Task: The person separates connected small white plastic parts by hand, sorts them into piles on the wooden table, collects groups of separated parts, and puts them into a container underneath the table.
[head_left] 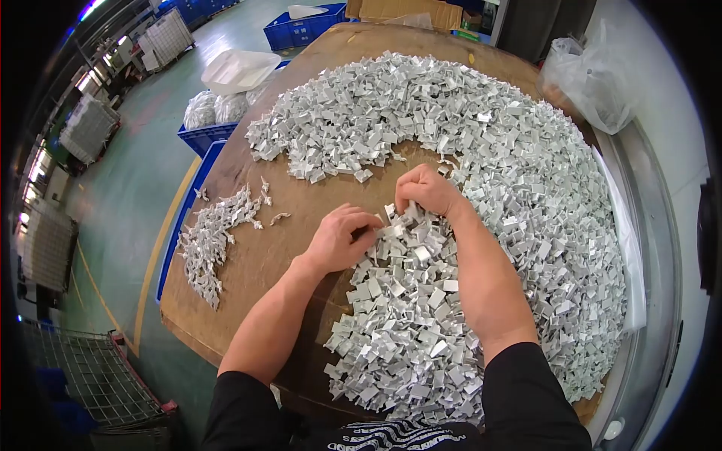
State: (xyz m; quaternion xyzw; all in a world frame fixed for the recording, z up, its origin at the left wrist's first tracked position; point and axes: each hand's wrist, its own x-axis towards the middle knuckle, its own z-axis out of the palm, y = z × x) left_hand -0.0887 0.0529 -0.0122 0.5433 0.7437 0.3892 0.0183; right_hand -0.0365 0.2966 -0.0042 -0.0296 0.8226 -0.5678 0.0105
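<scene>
A broad heap of small silvery metal pieces [526, 195], flat and block-shaped, curves over the brown table. My left hand [342, 239] is at the inner edge of the heap, its fingers curled and the fingertips against a few pieces; what they pinch is hidden. Just right of it and farther from me, my right hand [429, 189] points downward with bent fingers closed at a small cluster of pieces [417, 234]. Its fingertips are partly hidden, so the exact piece in them does not show. On the left lies a separate pile of thin, branched metal scraps [207, 244].
The brown wooden table [293, 199] has a blue bin [177, 233] along its left edge. Another blue crate [207, 137] holds bagged goods. A clear plastic bag [594, 79] sits at the right, near the wall. A blue bin [304, 28] stands behind the table.
</scene>
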